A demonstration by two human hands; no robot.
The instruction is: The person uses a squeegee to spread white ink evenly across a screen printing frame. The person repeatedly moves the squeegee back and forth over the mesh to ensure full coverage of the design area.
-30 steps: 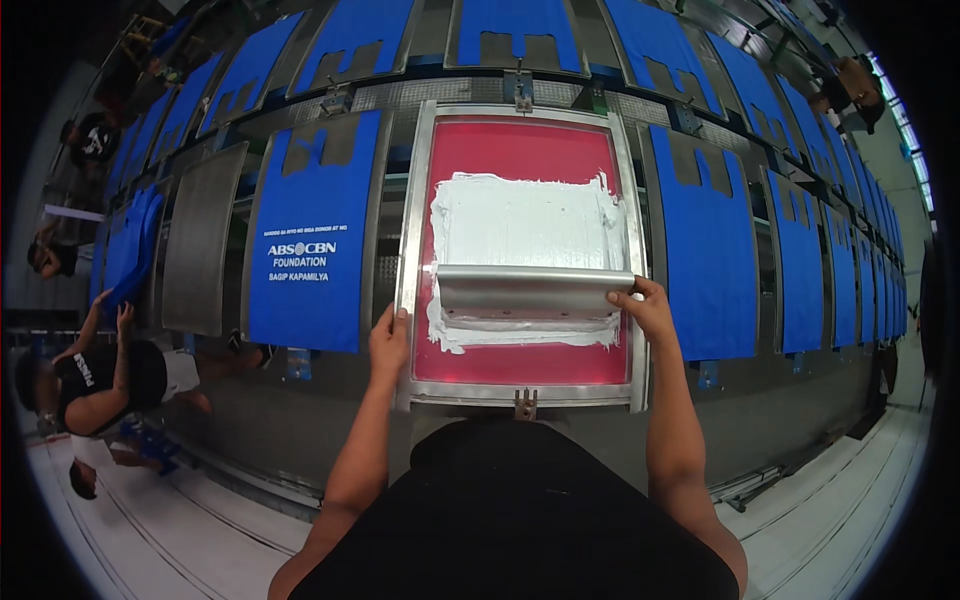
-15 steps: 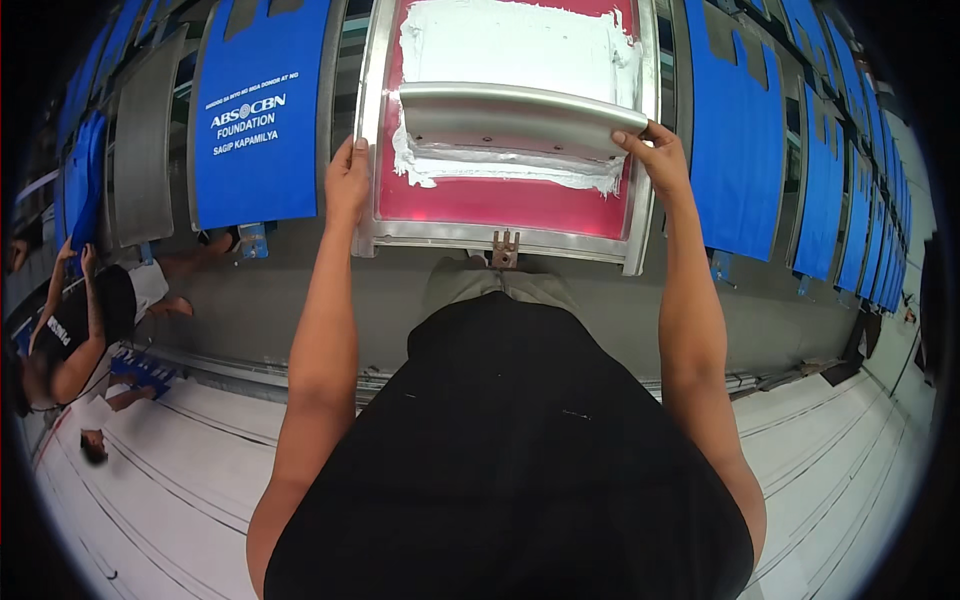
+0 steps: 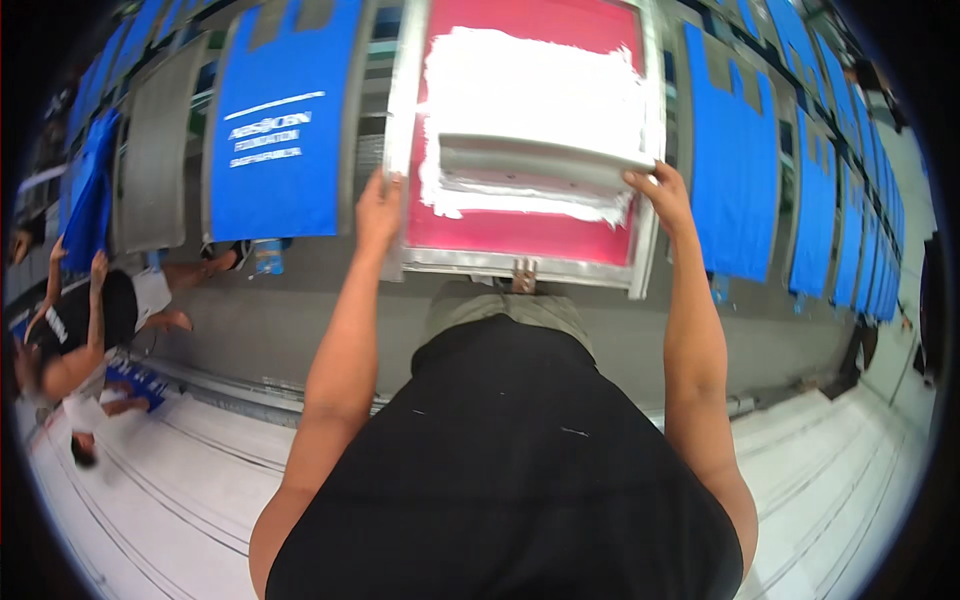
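One rail of a metal-framed printing screen (image 3: 468, 261), the left one, was gripped by the left hand (image 3: 378, 212), the fingers being closed about its edge. By the right hand (image 3: 662, 200), the right end of a metal-handled squeegee (image 3: 540, 158) was pinched between thumb and fingers. The squeegee was laid crosswise over the lower part of the red mesh (image 3: 590, 240), amid thick white ink (image 3: 530, 90); whether its blade was pressed down could not be told. Its long handle was judged stiff and fairly weighty, liable to tip or swing when held by one end alone; steadier holds were thought to be offered by its middle or by both ends. Slipperiness was to be expected wherever ink was smeared, so the clean upper edge was favoured for gripping. The taut mesh was judged the fragile part, the rails the firm one. To the left of the screen, a blue bag with white print (image 3: 280, 190) was spread flat on a board (image 3: 352, 130).
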